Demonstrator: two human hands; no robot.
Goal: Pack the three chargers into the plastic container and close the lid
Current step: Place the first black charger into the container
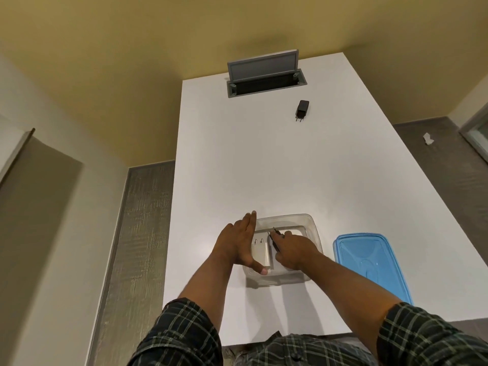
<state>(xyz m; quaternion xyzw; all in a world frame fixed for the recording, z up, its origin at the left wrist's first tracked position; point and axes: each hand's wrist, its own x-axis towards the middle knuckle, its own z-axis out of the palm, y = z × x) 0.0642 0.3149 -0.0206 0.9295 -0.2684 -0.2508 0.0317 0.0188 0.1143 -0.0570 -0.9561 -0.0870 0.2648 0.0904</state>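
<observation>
Clear plastic container (311, 228) holds a white charger (260, 253); right hand (293, 250) fingers grip a second charger (274, 240), left hand (241, 240) flat, released. Next: fetch black charger (301, 109), fit blue lid (369, 262).

clear container (313, 228): white charger (261, 253), dark charger (274, 240) inside | black charger (301, 109) far | blue lid (369, 262) beside

The table (264, 167) was white, the container (313, 228) clear and the lid (369, 262) translucent blue. One charger (261, 253) in it was white, the far charger (301, 109) black. The sleeves (182, 336) were dark plaid, the cable hatch (264, 72) grey.
</observation>
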